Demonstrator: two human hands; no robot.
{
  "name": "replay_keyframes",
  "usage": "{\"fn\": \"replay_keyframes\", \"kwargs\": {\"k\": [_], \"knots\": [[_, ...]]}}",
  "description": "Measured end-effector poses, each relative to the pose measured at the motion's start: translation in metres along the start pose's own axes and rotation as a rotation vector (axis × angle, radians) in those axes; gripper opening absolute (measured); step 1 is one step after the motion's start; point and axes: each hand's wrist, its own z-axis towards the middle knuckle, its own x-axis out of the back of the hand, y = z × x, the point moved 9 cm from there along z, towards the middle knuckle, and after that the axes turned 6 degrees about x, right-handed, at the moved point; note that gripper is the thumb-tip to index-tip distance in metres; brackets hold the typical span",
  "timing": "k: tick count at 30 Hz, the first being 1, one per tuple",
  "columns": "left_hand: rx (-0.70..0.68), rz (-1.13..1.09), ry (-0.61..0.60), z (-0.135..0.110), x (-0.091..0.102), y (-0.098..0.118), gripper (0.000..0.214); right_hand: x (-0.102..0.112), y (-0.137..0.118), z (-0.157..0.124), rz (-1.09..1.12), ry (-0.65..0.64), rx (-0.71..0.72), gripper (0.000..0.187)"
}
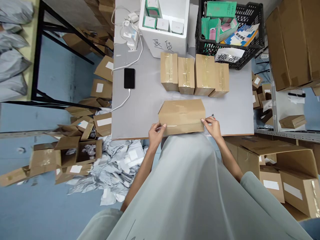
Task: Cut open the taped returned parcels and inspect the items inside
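A brown cardboard box (182, 111) lies at the near edge of the table, right in front of my body. My left hand (156, 134) grips its lower left corner, thumb and fingers pinched together. At the opposite end, my right hand (212, 127) pinches the box's right edge between thumb and fingers. A small dark and red object (213, 116) shows just beyond my right fingers, too small to name. Behind the box stand several taped cardboard boxes (204, 75) in a row.
On the table (145, 110) lie a black phone (129, 78) on a white cable and a power strip (131, 35). A white foam bin (163, 45) and a black crate (230, 61) hold green cartons. Grey plastic bags (117, 166) and opened boxes cover the floor left; a large carton (242, 160) stands right.
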Motion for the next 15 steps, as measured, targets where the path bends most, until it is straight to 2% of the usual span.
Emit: {"fn": "replay_keyframes", "kwargs": {"k": [2,4,9,15], "knots": [[-0.037,0.027,0.056,0.005,0.005,0.016,0.048,0.007,-0.009,0.011,-0.061,0.034,0.008,0.064],[-0.043,0.052,0.085,0.012,0.005,0.023,0.048,0.005,-0.008,0.020,-0.122,0.028,-0.008,0.068],[0.041,0.064,0.084,0.026,-0.008,0.006,0.036,-0.014,0.018,0.028,-0.174,-0.016,-0.082,0.075],[0.027,0.051,0.102,0.026,-0.014,-0.005,0.042,-0.019,0.037,0.021,-0.035,0.036,-0.148,0.074]]}}
